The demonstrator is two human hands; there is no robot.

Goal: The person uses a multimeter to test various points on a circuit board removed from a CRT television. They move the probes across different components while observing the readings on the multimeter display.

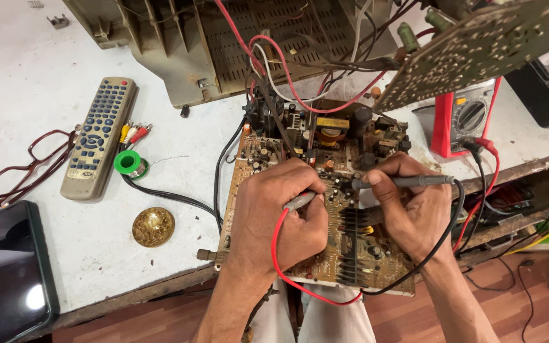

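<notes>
While the brown component-crowded circuit board (pixel 325 209) lies beneath both hands, red-wired grey probe (pixel 300 201) pinched in left hand (pixel 281 213), black-wired grey probe (pixel 408 181) pinched in right hand (pixel 408 213), tips pressed between them.

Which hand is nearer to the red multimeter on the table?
The right hand. It rests on the circuit board just left of and below the red multimeter, holding a probe. The left hand is farther left on the board.

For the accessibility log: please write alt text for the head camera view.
Left hand and right hand each press a grey probe, red-leaded and black-leaded, onto a brown circuit board on a white bench. A remote control, glasses and phone lie left.
</notes>
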